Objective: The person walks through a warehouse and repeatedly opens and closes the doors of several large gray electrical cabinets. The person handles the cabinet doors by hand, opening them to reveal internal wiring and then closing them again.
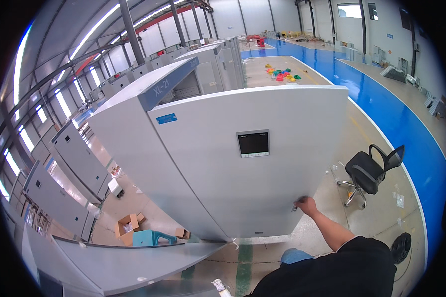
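A tall light-grey electrical cabinet stands before me, its wide door (218, 183) swung partly open on the left-hand hinge line. My right hand (306, 205) reaches out at the door's right side, fingers closed on a small handle (295, 208). The hand covers most of that handle. Higher on the same door sits a black display panel (253, 143) with a row of buttons below. A blue label (166, 119) is fixed near the top left corner. My left hand does not show.
A black office chair (366, 171) stands to the right, near a coiled black cable (401, 247). At lower left lie a detached grey panel (134, 265), a teal stool (151, 237) and an open cardboard box (128, 225). More cabinets (77, 156) line the left.
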`<control>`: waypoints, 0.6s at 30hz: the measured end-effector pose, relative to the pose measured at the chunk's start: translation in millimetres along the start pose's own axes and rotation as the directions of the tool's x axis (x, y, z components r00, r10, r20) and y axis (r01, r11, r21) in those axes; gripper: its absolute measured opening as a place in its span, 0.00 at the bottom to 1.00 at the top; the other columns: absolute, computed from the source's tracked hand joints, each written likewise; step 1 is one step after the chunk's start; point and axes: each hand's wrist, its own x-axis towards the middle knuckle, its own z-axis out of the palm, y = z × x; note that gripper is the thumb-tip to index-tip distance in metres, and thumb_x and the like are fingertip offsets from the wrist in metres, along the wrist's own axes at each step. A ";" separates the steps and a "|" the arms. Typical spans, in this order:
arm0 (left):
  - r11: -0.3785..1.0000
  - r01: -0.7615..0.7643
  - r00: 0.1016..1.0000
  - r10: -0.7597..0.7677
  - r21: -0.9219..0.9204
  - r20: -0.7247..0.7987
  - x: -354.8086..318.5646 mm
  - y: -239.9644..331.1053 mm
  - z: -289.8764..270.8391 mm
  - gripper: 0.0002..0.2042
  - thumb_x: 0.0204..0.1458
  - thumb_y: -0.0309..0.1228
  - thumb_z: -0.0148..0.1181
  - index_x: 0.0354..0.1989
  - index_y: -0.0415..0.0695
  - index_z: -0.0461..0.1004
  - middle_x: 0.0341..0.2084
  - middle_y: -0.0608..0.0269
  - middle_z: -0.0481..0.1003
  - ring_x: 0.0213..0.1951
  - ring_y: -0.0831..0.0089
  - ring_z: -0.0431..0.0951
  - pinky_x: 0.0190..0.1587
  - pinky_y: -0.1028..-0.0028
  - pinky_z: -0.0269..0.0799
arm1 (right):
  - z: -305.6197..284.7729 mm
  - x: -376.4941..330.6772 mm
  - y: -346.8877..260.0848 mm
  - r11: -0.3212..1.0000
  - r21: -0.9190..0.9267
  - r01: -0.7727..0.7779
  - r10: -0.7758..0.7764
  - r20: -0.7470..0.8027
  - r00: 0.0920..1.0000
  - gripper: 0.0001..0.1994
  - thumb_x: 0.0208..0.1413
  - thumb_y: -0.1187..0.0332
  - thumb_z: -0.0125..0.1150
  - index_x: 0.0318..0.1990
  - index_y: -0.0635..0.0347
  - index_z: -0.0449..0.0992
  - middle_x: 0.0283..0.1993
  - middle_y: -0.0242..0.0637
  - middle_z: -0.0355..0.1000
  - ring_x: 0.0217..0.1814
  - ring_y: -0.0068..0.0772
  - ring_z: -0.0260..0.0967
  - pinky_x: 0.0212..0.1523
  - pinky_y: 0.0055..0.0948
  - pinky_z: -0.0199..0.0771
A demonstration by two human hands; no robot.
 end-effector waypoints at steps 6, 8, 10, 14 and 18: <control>0.982 0.117 0.993 -0.115 -0.150 0.018 19.7 37.4 23.2 0.28 0.59 0.49 0.57 0.64 0.46 0.69 0.53 0.48 0.73 0.55 0.57 0.73 0.59 0.59 0.67 | 25.9 100.9 -15.0 0.995 -0.092 -0.039 0.041 0.017 0.999 0.24 0.43 0.46 0.69 0.27 0.63 0.81 0.32 0.52 0.78 0.38 0.53 0.77 0.39 0.46 0.76; 0.967 0.148 0.989 -0.148 -0.207 0.015 25.9 54.3 43.5 0.27 0.60 0.48 0.56 0.64 0.46 0.69 0.52 0.48 0.72 0.54 0.57 0.74 0.57 0.58 0.69 | 35.2 137.2 -20.5 0.991 -0.131 -0.007 0.001 -0.041 0.999 0.24 0.42 0.45 0.71 0.27 0.63 0.81 0.31 0.50 0.79 0.37 0.52 0.78 0.38 0.44 0.76; 0.945 0.190 0.981 -0.194 -0.267 0.009 29.7 71.0 58.4 0.26 0.60 0.47 0.55 0.64 0.47 0.69 0.51 0.49 0.72 0.53 0.57 0.74 0.55 0.58 0.70 | 44.7 179.3 -28.2 0.989 -0.149 -0.001 -0.003 -0.028 1.000 0.25 0.40 0.46 0.73 0.32 0.63 0.80 0.35 0.49 0.80 0.39 0.51 0.78 0.40 0.42 0.77; 0.870 0.310 0.943 -0.331 -0.384 0.012 25.4 96.1 90.8 0.24 0.62 0.44 0.53 0.64 0.48 0.69 0.50 0.51 0.72 0.51 0.57 0.75 0.51 0.57 0.73 | 62.5 256.5 -57.6 0.986 -0.146 0.083 -0.074 0.066 0.995 0.29 0.41 0.47 0.74 0.44 0.61 0.80 0.44 0.47 0.80 0.46 0.50 0.78 0.46 0.41 0.77; 0.745 0.397 0.884 -0.468 -0.536 0.004 19.3 110.6 94.5 0.22 0.64 0.42 0.51 0.64 0.49 0.68 0.48 0.52 0.71 0.49 0.56 0.76 0.48 0.56 0.76 | 95.8 338.3 -103.3 0.977 -0.114 0.181 -0.154 0.212 0.965 0.32 0.42 0.48 0.73 0.52 0.59 0.78 0.49 0.46 0.79 0.52 0.50 0.76 0.52 0.42 0.76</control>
